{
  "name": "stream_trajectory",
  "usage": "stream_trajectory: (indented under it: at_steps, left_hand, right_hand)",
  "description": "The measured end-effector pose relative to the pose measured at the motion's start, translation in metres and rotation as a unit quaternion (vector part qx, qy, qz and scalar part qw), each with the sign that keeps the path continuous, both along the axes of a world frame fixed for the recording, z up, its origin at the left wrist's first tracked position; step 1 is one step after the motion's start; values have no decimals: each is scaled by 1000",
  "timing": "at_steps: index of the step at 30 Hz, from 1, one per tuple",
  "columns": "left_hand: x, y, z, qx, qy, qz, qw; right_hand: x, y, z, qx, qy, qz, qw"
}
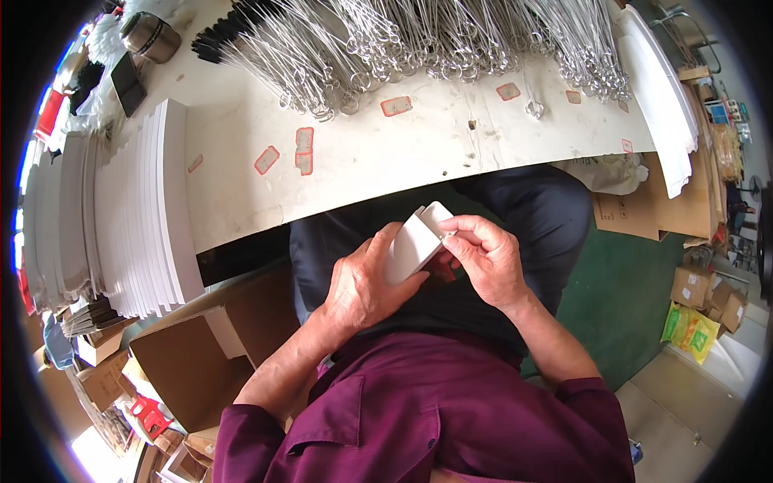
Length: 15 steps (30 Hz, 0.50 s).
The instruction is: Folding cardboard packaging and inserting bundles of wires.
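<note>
Over my lap I hold a small white cardboard box [411, 248], tilted, with its end flap standing up at the far end. My left hand [361, 282] is wrapped round the box's left side, thumb across the near end. At the flap end, my right hand [488, 256] pinches the box's edge between thumb and forefinger. Whatever lies inside the box is hidden. Beyond my hands, on the table, lies a large heap of wire brushes [419, 40] with looped metal ends and dark bristles at the left.
A row of flat white cartons [145, 209] stands along the table's left side, more white card [664, 105] at the right. A metal cup [150, 37] and a dark phone-like slab [128, 84] sit far left. An open brown cardboard box [189, 362] is beside me on the left.
</note>
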<state>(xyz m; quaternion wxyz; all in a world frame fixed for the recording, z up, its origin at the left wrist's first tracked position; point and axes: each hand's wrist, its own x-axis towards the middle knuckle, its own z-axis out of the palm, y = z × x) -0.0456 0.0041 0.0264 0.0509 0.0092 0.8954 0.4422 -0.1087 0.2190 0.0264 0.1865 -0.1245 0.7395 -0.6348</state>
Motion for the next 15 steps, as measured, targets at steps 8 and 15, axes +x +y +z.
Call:
stream_trajectory:
  at_steps: [8,15]
  left_hand:
    - [-22,0,14,126,-73,-3,989]
    - [-15,2,9,72,-40,-3,997]
  right_hand:
    - [-2,-13,11,-105,-104,-61,987]
    - [-9,-11,7,-107,-171,-23,979]
